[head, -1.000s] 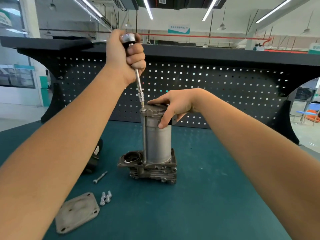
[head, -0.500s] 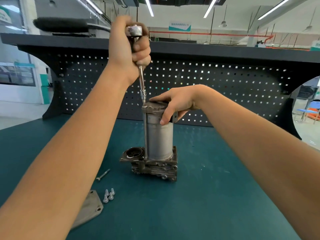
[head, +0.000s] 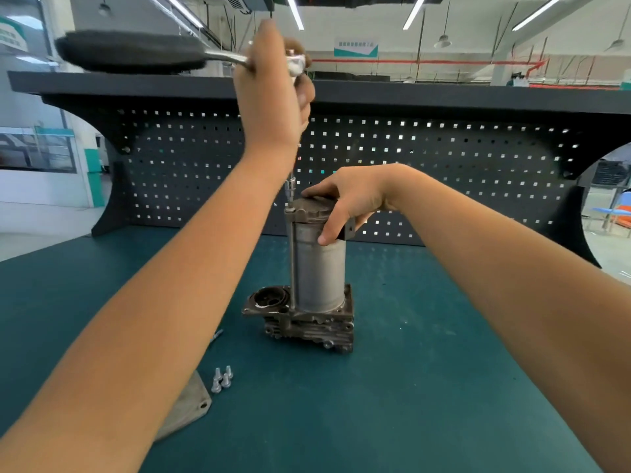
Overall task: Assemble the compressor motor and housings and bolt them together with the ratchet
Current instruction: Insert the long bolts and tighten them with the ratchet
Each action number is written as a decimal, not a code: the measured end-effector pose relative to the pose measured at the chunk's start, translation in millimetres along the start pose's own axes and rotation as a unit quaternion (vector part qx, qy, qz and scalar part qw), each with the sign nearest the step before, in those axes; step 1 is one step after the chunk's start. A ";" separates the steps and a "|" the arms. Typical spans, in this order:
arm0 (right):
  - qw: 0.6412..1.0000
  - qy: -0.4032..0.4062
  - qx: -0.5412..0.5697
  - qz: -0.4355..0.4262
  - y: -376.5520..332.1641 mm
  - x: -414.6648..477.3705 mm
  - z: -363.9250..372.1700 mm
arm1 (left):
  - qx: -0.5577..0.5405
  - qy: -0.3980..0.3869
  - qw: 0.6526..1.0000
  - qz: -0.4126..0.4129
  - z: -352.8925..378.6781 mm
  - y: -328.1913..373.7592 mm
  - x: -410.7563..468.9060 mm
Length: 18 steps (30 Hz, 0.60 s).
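The compressor motor (head: 319,268), a grey cylinder, stands upright on its cast housing (head: 307,324) in the middle of the green bench. My right hand (head: 345,204) presses on the end cap (head: 312,208) on top of the cylinder. My left hand (head: 273,93) is raised above it, shut around the head of the ratchet (head: 136,52), whose black handle points left and looks blurred. The ratchet's extension and socket (head: 290,192) drop onto a long bolt at the cap's left edge.
Several short bolts (head: 222,378) lie near the front left, beside a flat cover plate (head: 191,409) partly hidden by my left arm. One long bolt (head: 216,336) lies left of the housing. A black pegboard (head: 444,165) closes off the back of the bench.
The ratchet handle has swung out to the left and into view while my left hand turned on the head. My right hand has stayed on the cap. The camera has tilted slightly.
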State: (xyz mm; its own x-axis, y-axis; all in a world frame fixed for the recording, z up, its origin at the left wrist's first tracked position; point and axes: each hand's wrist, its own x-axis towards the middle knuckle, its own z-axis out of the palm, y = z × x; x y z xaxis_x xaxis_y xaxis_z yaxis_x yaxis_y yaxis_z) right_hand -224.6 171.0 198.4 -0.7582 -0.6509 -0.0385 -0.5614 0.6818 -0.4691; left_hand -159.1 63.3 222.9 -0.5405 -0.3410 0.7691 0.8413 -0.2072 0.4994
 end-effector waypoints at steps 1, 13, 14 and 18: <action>1.000 -0.001 -0.004 -0.001 -0.5 -0.4 -0.1 | 0.016 0.011 0.999 0.028 4.9 -0.2 -4.5; 1.000 -0.012 0.005 -0.007 8.0 2.0 -1.0 | -0.237 -0.199 0.915 -0.258 -39.2 -7.7 41.6; 1.000 -0.007 0.008 -0.006 7.3 2.2 0.2 | -0.256 -0.197 0.906 -0.274 -41.9 -9.9 44.5; 0.998 0.047 0.027 -0.020 12.6 -2.8 8.2 | -0.250 -0.140 0.917 -0.278 -42.3 -13.9 46.0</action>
State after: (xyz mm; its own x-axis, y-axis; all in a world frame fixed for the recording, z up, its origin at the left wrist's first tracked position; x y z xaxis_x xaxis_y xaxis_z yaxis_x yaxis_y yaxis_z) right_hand -226.8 178.7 185.4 -0.7652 -0.6408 0.0625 -0.5743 0.6355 -0.5160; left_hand -195.2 11.7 234.5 -0.8100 0.1789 0.5585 0.2966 -0.6966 0.6533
